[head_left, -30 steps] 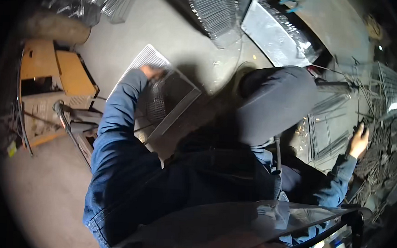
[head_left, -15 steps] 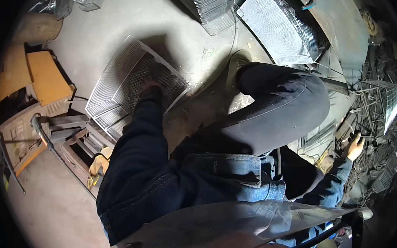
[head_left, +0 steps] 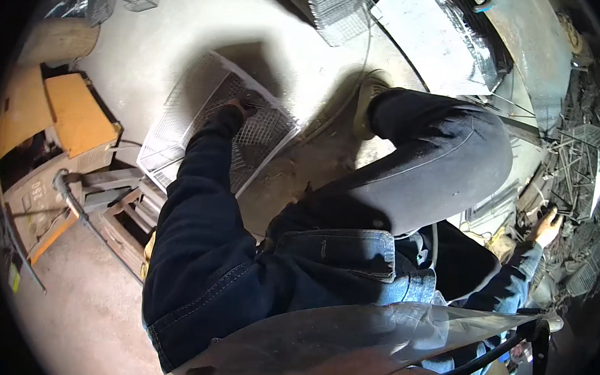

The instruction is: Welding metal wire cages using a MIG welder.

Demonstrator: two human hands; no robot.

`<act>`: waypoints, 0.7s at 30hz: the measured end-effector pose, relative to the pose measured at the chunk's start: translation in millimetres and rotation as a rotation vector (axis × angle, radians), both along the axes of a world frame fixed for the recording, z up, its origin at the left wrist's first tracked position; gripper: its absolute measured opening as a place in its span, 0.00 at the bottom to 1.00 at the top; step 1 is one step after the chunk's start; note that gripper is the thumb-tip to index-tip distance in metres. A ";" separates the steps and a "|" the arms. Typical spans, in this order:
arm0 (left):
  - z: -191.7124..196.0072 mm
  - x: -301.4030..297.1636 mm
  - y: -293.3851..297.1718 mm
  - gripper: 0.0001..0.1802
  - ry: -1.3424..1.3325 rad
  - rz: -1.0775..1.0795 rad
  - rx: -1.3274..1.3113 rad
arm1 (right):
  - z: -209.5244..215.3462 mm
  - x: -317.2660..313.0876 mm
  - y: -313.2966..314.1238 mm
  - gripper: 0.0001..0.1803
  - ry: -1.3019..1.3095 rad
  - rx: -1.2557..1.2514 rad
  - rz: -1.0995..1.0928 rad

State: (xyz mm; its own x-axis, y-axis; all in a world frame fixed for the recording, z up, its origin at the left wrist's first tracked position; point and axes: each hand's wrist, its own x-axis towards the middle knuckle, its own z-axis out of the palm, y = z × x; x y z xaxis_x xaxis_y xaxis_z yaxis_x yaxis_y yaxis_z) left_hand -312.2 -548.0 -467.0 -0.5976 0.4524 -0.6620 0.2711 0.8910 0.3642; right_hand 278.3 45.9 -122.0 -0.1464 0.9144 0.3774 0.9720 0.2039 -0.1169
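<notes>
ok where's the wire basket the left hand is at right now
The wire basket sits left of centre in the head view, at the left hand, between the orange panel and the person's shoe.

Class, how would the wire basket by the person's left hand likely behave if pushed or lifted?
The wire basket probably feels light for its size, being mostly open mesh. Its straight-edged frame suggests it would stay fairly stiff. Its boxy shape makes sliding likelier than rolling.
</notes>
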 end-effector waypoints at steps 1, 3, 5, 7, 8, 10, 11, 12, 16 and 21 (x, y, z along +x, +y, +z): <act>20.0 -7.9 -1.2 0.35 0.016 -0.001 0.000 | 9.4 2.6 -1.6 0.38 0.031 0.025 -0.025; 53.1 -17.8 -15.8 0.28 -0.305 0.243 0.101 | 3.8 18.3 21.4 0.39 0.266 -0.103 -0.025; 112.2 -19.7 -29.6 0.25 -0.339 0.382 0.124 | 3.3 18.2 25.7 0.40 0.181 -0.104 -0.014; 180.2 -27.8 -45.2 0.20 -0.390 0.494 0.221 | -2.7 19.3 35.1 0.39 0.101 -0.065 0.049; 208.6 -32.3 -51.7 0.18 -0.398 0.470 0.288 | -3.1 19.7 38.0 0.38 0.112 -0.084 0.056; 265.6 -33.9 -33.0 0.15 -0.291 0.293 0.536 | 0.3 20.4 32.5 0.37 0.116 -0.092 0.084; 302.1 -24.7 -12.3 0.14 -0.144 0.119 0.653 | 2.6 19.9 25.6 0.35 0.097 -0.111 0.096; 327.2 -9.9 24.5 0.14 -0.244 0.192 0.813 | 9.7 26.6 19.9 0.35 0.051 -0.104 0.104; 382.7 35.6 142.9 0.24 -0.379 0.081 1.133 | 33.5 -49.9 -79.7 0.26 0.282 0.213 0.228; 397.8 93.6 293.2 0.22 -0.588 -0.024 1.223 | 83.1 -171.1 -207.0 0.31 0.187 0.002 0.974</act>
State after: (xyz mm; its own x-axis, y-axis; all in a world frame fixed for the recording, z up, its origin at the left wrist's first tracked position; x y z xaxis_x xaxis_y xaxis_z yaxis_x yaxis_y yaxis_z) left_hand -218.6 -254.8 -69.2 -0.3522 0.9358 0.0151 -0.1866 -0.0860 0.9787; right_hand 107.2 -161.1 -38.8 -0.7715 0.4261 0.4725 0.3461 0.9042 -0.2503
